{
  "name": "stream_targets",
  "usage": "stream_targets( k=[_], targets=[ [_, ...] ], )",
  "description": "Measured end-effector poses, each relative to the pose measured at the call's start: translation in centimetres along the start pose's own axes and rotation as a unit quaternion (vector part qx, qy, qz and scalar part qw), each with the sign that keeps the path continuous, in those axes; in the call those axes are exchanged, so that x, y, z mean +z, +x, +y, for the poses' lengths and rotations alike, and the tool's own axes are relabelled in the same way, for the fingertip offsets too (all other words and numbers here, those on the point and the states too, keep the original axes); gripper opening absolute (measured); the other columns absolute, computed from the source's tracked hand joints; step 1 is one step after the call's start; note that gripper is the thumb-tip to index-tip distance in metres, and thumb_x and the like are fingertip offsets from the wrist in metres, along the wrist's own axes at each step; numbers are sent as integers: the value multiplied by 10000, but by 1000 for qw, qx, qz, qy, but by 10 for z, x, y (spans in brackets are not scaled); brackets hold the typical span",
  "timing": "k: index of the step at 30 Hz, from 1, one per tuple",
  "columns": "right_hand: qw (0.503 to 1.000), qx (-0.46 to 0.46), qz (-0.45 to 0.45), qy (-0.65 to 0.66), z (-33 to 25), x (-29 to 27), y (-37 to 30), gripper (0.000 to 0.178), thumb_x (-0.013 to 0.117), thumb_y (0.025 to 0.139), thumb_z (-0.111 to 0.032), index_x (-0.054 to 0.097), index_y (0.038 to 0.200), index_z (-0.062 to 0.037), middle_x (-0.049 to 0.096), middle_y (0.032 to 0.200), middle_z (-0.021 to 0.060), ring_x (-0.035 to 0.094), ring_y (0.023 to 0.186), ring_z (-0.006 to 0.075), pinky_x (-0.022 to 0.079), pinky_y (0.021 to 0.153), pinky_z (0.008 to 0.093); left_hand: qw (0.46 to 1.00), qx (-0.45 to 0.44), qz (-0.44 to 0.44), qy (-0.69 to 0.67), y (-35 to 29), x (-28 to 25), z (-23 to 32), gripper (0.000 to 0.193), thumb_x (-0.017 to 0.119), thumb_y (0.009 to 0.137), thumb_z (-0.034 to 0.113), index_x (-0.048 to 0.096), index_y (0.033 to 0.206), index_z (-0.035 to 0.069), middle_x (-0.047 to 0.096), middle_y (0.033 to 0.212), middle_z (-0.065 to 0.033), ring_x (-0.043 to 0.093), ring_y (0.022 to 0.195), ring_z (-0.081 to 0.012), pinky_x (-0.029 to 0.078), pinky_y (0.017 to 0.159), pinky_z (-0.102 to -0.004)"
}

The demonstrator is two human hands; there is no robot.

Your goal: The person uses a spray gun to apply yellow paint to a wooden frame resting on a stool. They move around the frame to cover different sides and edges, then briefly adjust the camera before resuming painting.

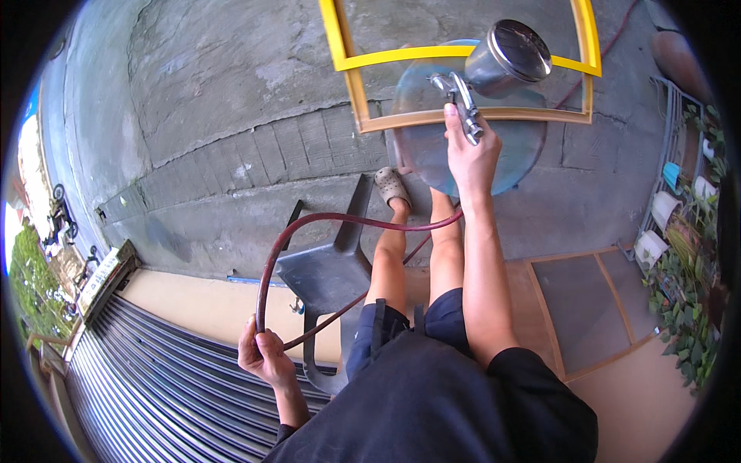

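Note:
My right hand (472, 158) is closed round the handle of a metal spray gun (463, 104), its silver paint cup (502, 65) tilted to the right. Gun and cup hang over a rectangular frame (413, 56), bright yellow on its upper bars and tan along its near bar. Below the frame is a round bluish translucent tabletop (513, 166). Down at the left, my left hand (266, 355) grips a dark red air hose (282, 239), which loops up and across toward my right forearm. Where the hose joins the gun is hidden.
A dark plastic chair (328, 270) stands left of my legs. Against the wall at right leans a mesh-panelled wooden frame (583, 301). Potted plants (683, 309) and a metal rack (656, 166) line the right side. A ribbed metal shutter (185, 378) lies at lower left.

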State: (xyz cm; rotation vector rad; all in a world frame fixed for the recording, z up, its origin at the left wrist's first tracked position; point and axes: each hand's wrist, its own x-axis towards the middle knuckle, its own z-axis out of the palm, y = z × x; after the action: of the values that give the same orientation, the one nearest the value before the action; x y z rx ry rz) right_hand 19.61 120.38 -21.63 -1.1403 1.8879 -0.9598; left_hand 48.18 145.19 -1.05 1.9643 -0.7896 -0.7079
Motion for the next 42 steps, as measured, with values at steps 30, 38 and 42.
stream_targets(
  k=[30, 38, 42],
  targets=[
    [961, 126, 208, 129, 23, -322, 125, 466, 582, 1020, -419, 636, 1199, 7, 737, 1056, 147, 526, 456, 90, 401, 415, 239, 968, -35, -198, 147, 38, 154, 60, 308, 641, 994, 156, 678, 1214, -57, 648, 844, -7, 501, 674, -50, 357, 589, -195],
    [957, 101, 149, 228, -101, -318, 34, 464, 523, 1044, -432, 590, 1259, -26, 644, 916, 59, 440, 469, 46, 329, 396, 207, 973, -44, -193, 116, 66, 96, 31, 203, 587, 1027, 130, 653, 1142, -24, 595, 813, 5, 539, 725, -59, 450, 656, -214],
    [969, 112, 166, 142, -136, -311, -9, 430, 546, 1043, -390, 632, 1181, 8, 651, 838, 52, 429, 417, 41, 295, 345, 211, 954, -55, -254, 149, 94, 81, 7, 227, 610, 1020, 189, 683, 1084, -17, 570, 758, 25, 477, 689, -60, 400, 613, -237]
  ],
)
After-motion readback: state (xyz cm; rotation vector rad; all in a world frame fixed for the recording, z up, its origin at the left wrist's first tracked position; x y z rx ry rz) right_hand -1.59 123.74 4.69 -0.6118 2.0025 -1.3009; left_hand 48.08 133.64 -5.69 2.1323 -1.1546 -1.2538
